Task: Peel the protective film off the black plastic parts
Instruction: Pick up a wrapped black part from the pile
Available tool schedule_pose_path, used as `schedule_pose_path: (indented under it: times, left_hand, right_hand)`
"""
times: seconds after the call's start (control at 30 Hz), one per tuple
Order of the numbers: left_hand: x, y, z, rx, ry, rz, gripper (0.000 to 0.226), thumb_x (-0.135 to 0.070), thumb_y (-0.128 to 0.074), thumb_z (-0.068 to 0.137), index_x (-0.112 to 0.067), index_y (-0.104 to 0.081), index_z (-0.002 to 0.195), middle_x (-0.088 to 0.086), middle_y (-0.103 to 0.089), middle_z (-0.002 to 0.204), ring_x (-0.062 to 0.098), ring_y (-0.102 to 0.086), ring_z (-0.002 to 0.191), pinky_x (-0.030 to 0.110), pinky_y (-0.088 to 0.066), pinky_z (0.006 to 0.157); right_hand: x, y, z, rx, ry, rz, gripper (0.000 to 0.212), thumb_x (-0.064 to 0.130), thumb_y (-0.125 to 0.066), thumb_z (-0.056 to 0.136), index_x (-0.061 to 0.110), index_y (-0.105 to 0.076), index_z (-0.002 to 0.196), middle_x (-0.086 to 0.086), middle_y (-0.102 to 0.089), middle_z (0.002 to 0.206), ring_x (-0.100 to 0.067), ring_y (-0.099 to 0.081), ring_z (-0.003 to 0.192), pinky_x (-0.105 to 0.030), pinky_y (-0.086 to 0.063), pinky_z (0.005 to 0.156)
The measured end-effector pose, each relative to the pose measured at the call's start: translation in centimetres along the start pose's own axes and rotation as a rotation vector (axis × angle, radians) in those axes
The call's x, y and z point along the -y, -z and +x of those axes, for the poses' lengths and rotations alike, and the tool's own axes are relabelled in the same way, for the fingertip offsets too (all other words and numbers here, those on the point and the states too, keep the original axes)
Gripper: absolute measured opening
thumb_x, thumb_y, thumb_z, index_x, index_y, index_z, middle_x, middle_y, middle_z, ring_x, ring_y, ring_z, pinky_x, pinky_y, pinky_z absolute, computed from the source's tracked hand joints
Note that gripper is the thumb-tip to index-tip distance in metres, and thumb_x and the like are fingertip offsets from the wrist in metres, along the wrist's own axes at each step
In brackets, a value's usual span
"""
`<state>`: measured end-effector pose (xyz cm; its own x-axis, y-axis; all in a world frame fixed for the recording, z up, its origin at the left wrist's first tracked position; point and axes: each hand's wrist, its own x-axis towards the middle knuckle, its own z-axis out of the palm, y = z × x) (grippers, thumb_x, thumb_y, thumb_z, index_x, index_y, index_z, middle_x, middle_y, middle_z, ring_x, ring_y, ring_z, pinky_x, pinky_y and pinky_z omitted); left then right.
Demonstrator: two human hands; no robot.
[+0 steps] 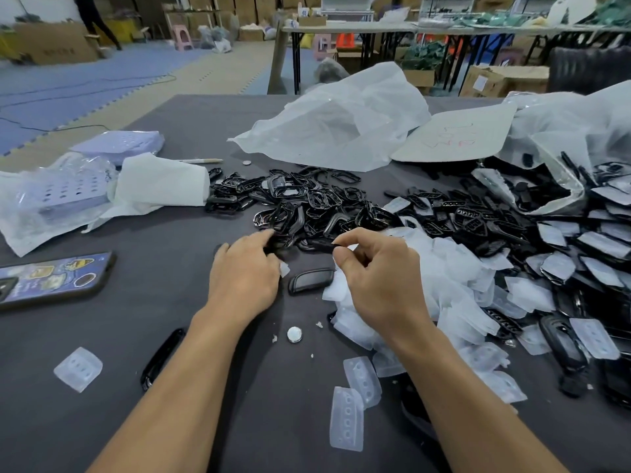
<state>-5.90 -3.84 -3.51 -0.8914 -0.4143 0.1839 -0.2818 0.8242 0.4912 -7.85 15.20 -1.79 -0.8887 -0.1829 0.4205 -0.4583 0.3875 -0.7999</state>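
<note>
Right hand pinches a black part; left hand curls onto the parts pile, grip unclear.

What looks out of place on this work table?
Two small silver discs lie loose: one on the near side, one by the pen farther back. They match neither the black parts nor the film. A phone also sits at the left edge.

Glossy black plastic parts heaped mid-table, peeled translucent films piled beside.
</note>
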Motion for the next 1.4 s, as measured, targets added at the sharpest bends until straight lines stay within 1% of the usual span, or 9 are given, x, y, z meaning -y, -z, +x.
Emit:
schedule_pose_path:
  times: [0.13,0.2,0.27,0.33,0.43,0.57,0.8,0.97,1.4]
  left_hand:
    - [-0.2,0.0,0.0,-0.108,0.022,-0.008,0.026,-0.022,-0.064,0.094,-0.033,-0.079,0.112,-0.001,-0.079,0.104,0.032,-0.067,0.103,0.036,-0.050,0.088]
    - [0.0,0.2,-0.1,-0.147,0.032,-0.007,0.018,-0.024,-0.067,0.093,-0.034,-0.081,0.099,-0.015,-0.075,0.075,0.031,-0.065,0.090,0.030,-0.046,0.071]
    - [0.0,0.5,-0.2,-0.196,0.033,-0.055,0.016,-0.028,-0.067,0.091,-0.033,-0.077,0.081,-0.016,-0.062,0.053,0.027,-0.062,0.075,0.030,-0.038,0.058]
    - [-0.3,0.8,-0.2,-0.170,0.030,-0.307,0.012,-0.029,-0.068,0.088,-0.034,-0.075,0.079,-0.010,-0.068,0.059,0.022,-0.064,0.066,0.031,-0.046,0.058]
    - [-1.7,1.2,-0.6,0.008,0.071,-0.867,0.023,-0.016,-0.074,0.091,-0.038,-0.079,0.090,-0.003,-0.079,0.074,0.008,-0.069,0.057,0.015,-0.048,0.056]
    - [-2.7,1.2,-1.0,0.168,0.103,-1.121,0.019,-0.003,-0.067,0.097,-0.017,-0.078,0.103,0.008,-0.080,0.083,0.014,-0.074,0.064,0.017,-0.055,0.063]
    - [-3.0,1.5,-1.3,0.298,0.107,-1.266,0.024,-0.005,-0.056,0.102,-0.011,-0.077,0.113,0.010,-0.080,0.107,0.022,-0.079,0.090,0.030,-0.059,0.087]
    - [-3.0,2.1,-1.5,0.308,0.147,-1.325,0.033,-0.006,-0.052,0.104,-0.022,-0.080,0.103,0.009,-0.081,0.104,0.016,-0.079,0.082,0.016,-0.053,0.064]
    - [-2.6,1.8,-1.1,0.180,0.231,-1.378,0.017,-0.016,-0.060,0.101,-0.015,-0.078,0.101,0.004,-0.080,0.085,0.008,-0.072,0.062,0.020,-0.051,0.063]
  right_hand:
    - [0.3,-0.3,-0.3,0.033,0.010,0.015,0.024,0.015,-0.070,0.094,0.035,-0.068,0.080,0.022,-0.050,0.048,-0.005,-0.047,0.046,-0.008,-0.035,0.050]
    - [0.4,-0.4,-0.4,0.035,0.000,0.023,0.024,0.015,-0.070,0.094,0.034,-0.069,0.081,0.023,-0.052,0.049,-0.004,-0.049,0.047,-0.007,-0.035,0.050]
    - [0.4,-0.4,-0.3,0.032,-0.021,0.030,0.024,0.016,-0.070,0.094,0.035,-0.069,0.081,0.022,-0.054,0.051,-0.004,-0.051,0.049,-0.008,-0.036,0.052]
    - [0.4,-0.5,-0.3,0.021,-0.062,0.043,0.024,0.018,-0.070,0.094,0.034,-0.067,0.078,0.018,-0.056,0.051,-0.005,-0.049,0.049,-0.011,-0.037,0.051]
    - [0.7,-0.5,-0.1,-0.010,-0.129,0.073,0.021,0.023,-0.070,0.093,0.029,-0.069,0.074,0.011,-0.060,0.054,-0.006,-0.049,0.050,-0.017,-0.039,0.051]
    - [1.3,-0.2,0.1,-0.010,-0.156,0.138,0.022,0.024,-0.068,0.095,0.025,-0.068,0.073,0.004,-0.069,0.063,-0.007,-0.054,0.052,-0.022,-0.041,0.051]
    - [1.7,-0.5,0.1,0.037,-0.281,0.438,0.020,0.009,-0.061,0.100,0.007,-0.070,0.082,-0.008,-0.069,0.063,-0.018,-0.056,0.047,-0.023,-0.043,0.048]
    - [1.8,-0.5,0.4,0.023,-0.360,0.652,0.018,-0.002,-0.058,0.100,0.005,-0.072,0.090,-0.008,-0.066,0.061,-0.013,-0.052,0.045,-0.017,-0.042,0.045]
    - [1.1,0.8,0.7,0.028,-0.409,0.710,0.021,0.009,-0.075,0.090,0.011,-0.073,0.069,-0.012,-0.070,0.067,-0.014,-0.052,0.047,-0.020,-0.040,0.047]
